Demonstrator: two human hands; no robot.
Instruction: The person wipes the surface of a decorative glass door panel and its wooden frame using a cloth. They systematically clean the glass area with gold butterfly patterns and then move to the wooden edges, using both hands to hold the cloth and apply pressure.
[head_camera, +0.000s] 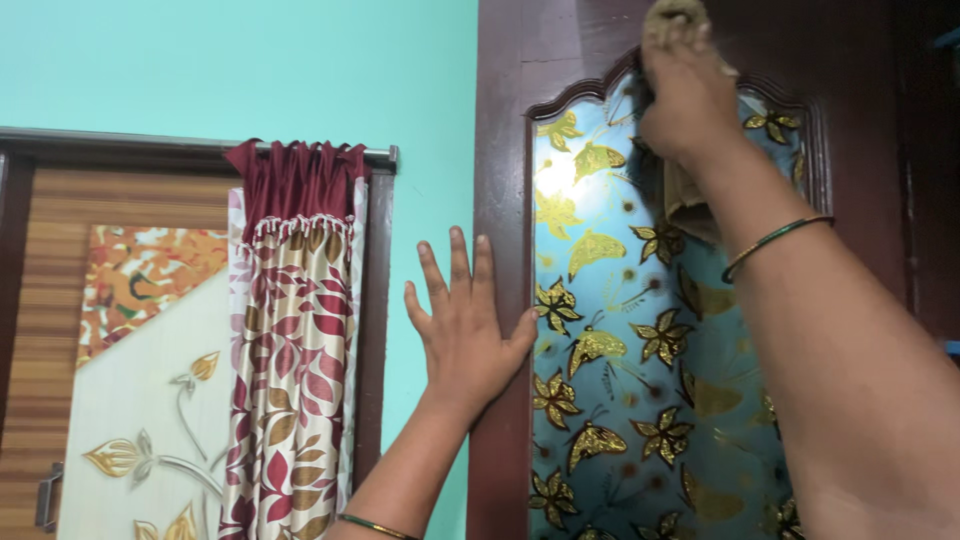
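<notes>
The right hand (688, 95) is closed around a tan cloth (690, 190), pressing it against the arched top edge of the door's blue glass panel (620, 330) with gold butterflies. The left hand (463, 322) lies open, fingers spread flat on the dark wooden door frame (500, 150). Beyond, a leaf-patterned curtain (295, 350) hangs by the turquoise wall (240, 65).

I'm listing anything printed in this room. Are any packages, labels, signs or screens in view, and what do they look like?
None in view. There are only patterned surfaces: a blue glass door panel with gold butterflies and leaves, a maroon leaf-print curtain, and a door with a floral design.
</notes>
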